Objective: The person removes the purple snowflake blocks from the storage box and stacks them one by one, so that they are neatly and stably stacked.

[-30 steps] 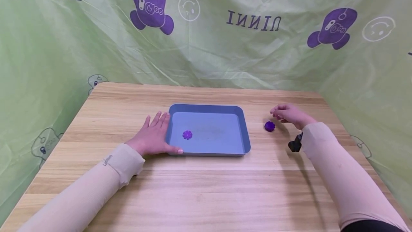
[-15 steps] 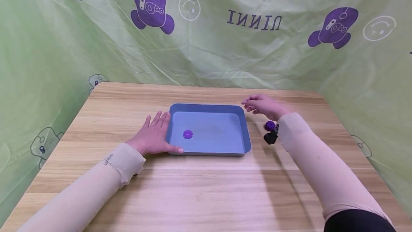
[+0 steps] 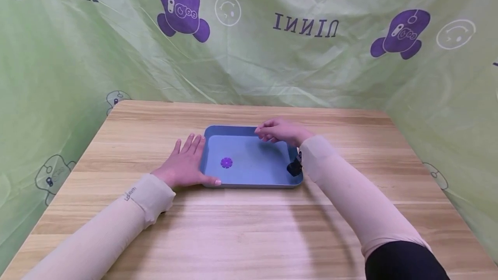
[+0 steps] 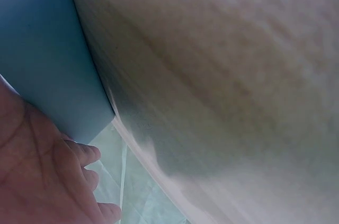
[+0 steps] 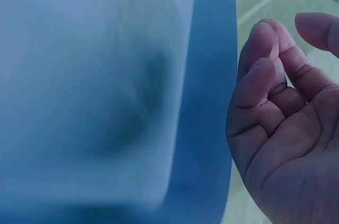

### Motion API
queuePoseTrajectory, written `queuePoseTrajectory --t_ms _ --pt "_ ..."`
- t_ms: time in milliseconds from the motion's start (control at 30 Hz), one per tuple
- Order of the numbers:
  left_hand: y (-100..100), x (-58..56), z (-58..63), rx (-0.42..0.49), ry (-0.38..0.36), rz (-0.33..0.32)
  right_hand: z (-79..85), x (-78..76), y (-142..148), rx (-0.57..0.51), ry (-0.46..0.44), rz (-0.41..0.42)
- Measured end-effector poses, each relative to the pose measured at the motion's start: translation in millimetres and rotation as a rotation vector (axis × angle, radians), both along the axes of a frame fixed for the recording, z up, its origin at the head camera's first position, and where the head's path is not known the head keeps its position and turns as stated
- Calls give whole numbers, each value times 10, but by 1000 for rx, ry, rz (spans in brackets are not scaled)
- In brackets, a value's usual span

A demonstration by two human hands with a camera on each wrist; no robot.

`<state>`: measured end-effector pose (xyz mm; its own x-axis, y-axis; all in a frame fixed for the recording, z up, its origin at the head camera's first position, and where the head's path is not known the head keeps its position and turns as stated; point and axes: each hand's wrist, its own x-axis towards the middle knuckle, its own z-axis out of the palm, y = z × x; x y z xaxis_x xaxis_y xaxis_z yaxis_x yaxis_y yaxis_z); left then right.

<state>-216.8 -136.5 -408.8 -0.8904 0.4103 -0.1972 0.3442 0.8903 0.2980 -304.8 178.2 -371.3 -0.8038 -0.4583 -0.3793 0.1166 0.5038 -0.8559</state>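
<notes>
A blue tray [image 3: 253,154] lies on the table with one flat purple flower-shaped piece [image 3: 226,163] in its left part. My left hand [image 3: 186,167] rests against the tray's left side, fingers spread and straight, thumb along the near rim. Over the tray's far right corner hovers my right hand [image 3: 282,132]. In the right wrist view the fingers [image 5: 254,86] of that hand are loosely bent, the thumb stands apart, and nothing shows between them. A dark purple piece seen earlier to the right of the tray is out of sight now, where the right sleeve crosses.
The wooden table [image 3: 241,232] carries the tray near its middle. A green printed curtain [image 3: 249,72] hangs behind and along both sides. A black wrist camera [image 3: 295,167] hangs under the right wrist, above the tray's right edge.
My right hand has moved left, from beside the dark purple piece to above the tray. The left hand, the tray and the flower-shaped piece have stayed in place.
</notes>
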Motion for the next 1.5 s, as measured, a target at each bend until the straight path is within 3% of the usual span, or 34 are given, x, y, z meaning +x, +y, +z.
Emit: queuePoseTrajectory --t_ms 500,667,867,1267,1500 --pt "46 -26 -33 -18 -10 -1 -226 56 -584 38 -7 161" --pt "55 -28 -18 -16 -12 -2 -262 65 -687 42 -40 208" --pt "65 -31 -3 -21 -5 -7 -272 61 -731 120 -29 276" --pt "25 -39 27 8 16 -9 -270 102 -902 308 218 436" --pt "-5 -20 -29 13 6 -9 -332 105 -901 268 255 451"
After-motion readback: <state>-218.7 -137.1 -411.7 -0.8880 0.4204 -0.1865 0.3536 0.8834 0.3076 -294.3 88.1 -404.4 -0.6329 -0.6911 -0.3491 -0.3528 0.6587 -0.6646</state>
